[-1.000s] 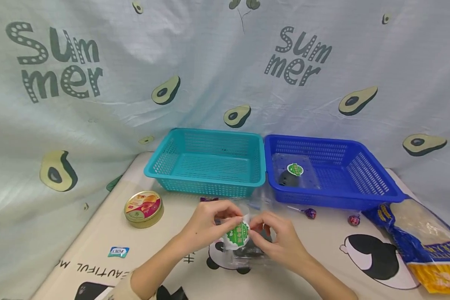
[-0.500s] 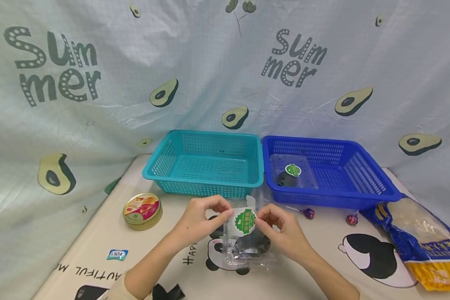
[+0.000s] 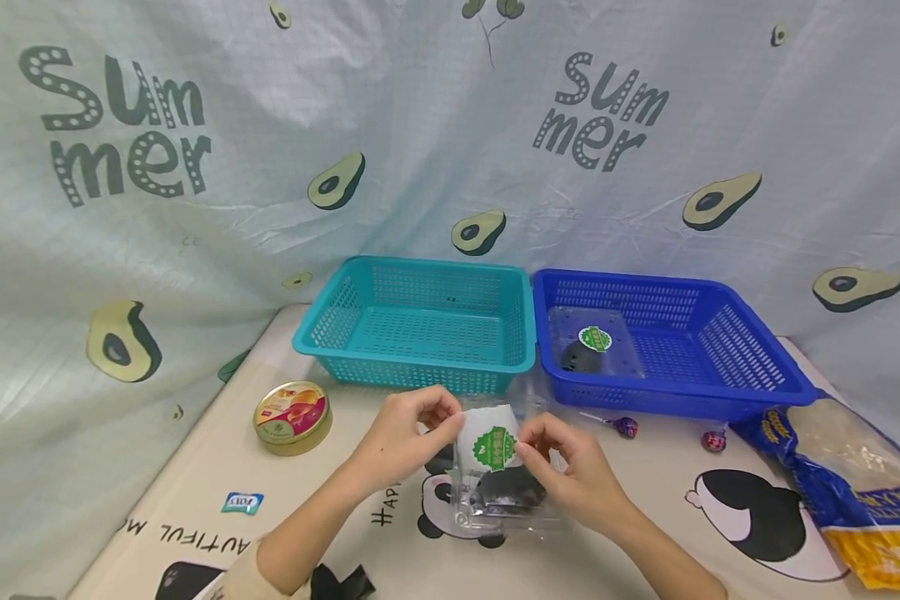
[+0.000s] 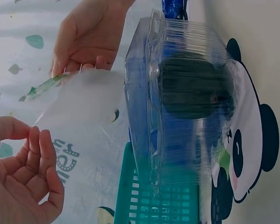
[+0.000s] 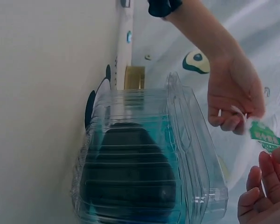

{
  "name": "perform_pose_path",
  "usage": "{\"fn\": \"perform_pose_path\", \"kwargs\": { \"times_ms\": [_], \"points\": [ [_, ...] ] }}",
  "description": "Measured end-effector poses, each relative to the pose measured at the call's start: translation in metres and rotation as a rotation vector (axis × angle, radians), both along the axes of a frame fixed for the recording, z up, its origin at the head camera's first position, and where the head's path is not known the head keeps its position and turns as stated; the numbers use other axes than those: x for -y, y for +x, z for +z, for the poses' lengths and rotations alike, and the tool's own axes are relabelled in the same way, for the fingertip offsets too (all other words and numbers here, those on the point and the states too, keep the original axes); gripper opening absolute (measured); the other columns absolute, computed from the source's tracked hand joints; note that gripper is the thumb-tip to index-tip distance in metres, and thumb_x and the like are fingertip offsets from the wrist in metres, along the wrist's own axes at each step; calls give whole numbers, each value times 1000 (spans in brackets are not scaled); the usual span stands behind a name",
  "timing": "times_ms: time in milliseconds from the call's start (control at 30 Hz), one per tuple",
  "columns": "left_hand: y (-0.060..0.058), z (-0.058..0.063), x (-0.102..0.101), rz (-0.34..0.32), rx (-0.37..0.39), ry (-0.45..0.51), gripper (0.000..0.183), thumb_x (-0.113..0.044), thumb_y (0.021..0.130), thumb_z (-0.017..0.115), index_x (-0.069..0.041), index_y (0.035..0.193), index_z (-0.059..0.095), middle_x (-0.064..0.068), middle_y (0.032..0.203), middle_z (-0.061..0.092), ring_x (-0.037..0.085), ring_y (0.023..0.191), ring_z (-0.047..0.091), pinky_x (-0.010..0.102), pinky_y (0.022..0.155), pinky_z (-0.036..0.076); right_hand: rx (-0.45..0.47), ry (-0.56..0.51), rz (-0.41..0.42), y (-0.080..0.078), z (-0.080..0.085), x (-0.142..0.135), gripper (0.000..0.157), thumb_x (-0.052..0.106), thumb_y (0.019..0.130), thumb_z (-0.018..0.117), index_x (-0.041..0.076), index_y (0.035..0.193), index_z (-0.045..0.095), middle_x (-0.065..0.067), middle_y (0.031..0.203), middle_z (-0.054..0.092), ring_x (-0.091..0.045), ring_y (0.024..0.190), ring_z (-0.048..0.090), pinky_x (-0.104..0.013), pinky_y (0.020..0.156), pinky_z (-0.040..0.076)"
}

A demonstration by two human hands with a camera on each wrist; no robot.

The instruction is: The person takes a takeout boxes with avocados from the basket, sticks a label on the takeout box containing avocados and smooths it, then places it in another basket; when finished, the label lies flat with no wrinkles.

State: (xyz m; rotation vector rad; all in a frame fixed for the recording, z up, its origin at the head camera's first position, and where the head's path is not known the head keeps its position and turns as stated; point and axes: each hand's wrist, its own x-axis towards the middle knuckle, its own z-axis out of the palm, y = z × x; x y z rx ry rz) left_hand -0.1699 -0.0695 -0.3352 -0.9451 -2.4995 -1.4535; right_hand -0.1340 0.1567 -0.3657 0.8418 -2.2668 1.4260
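Note:
A white backing paper (image 3: 474, 450) with a green round sticker (image 3: 495, 448) is stretched between both hands. My left hand (image 3: 408, 437) pinches the paper at its left edge, thumb against the forefinger. With thumb and forefinger my right hand (image 3: 573, 467) pinches the sticker's right edge. Below and behind the paper stands a clear plastic clamshell box (image 5: 191, 154), its lid down. Inside it lies a dark pear-shaped fruit (image 5: 130, 172), like an avocado; in the left wrist view this dark fruit (image 4: 189, 86) shows through the ribbed plastic.
Behind are an empty teal basket (image 3: 420, 371) and a blue basket (image 3: 667, 400) holding another stickered clear box (image 3: 622, 350). A round tin (image 3: 292, 417) and a small blue packet (image 3: 242, 502) lie left. Lollipops (image 3: 627, 427) and a blue-yellow bag (image 3: 847, 483) lie right.
The hands have moved slightly apart, and the paper, earlier bunched and tilted between the fingers, now spreads flatter and wider. More of the box beneath shows.

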Motion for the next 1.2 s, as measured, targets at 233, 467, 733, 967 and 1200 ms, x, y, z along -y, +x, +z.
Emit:
{"fn": "perform_pose_path", "kwargs": {
  "times_ms": [233, 467, 733, 967, 1200],
  "points": [
    [-13, -1, 26, 103, 108, 22, 9, -19, 86, 58, -11, 83, 61, 2, 71, 61, 11, 63, 57, 23, 56, 47, 16, -94, -22, -5, 5, -6, 11, -4, 83, 56, 6, 86, 55, -2, 75, 54, -9, 64, 48, -25, 51, 41],
    [-29, -36, 73, 264, 342, -75, 11, -13, 85, 57, -4, 90, 59, 4, 72, 61, 14, 67, 58, 25, 61, 45, 189, -134, -53, -9, 8, -14, 3, 4, 86, 55, 4, 88, 56, 0, 75, 57, -14, 67, 55, -23, 58, 47],
    [-38, -66, 102, 365, 315, -254, 12, -11, 79, 58, -5, 89, 60, 3, 68, 59, 12, 60, 50, 26, 54, 41, 278, -148, -51, -13, 2, -16, 10, 9, 87, 55, 0, 89, 56, 0, 75, 58, -14, 67, 56, -25, 61, 49],
    [-37, -68, 104, 370, 297, -366, 10, -13, 81, 59, -6, 87, 61, 1, 62, 56, 11, 52, 49, 25, 49, 40, 337, -127, -104, -19, -5, -17, 14, 14, 86, 58, 1, 87, 56, -1, 73, 59, -17, 65, 56, -26, 58, 48],
    [-34, -44, 92, 339, 227, -336, 14, -17, 84, 56, -7, 91, 62, 1, 74, 59, 13, 67, 52, 25, 58, 43, 385, -122, -112, -22, -9, -18, 15, 15, 86, 58, 1, 87, 56, -3, 72, 60, -15, 63, 56, -28, 58, 48]
  ]
}}
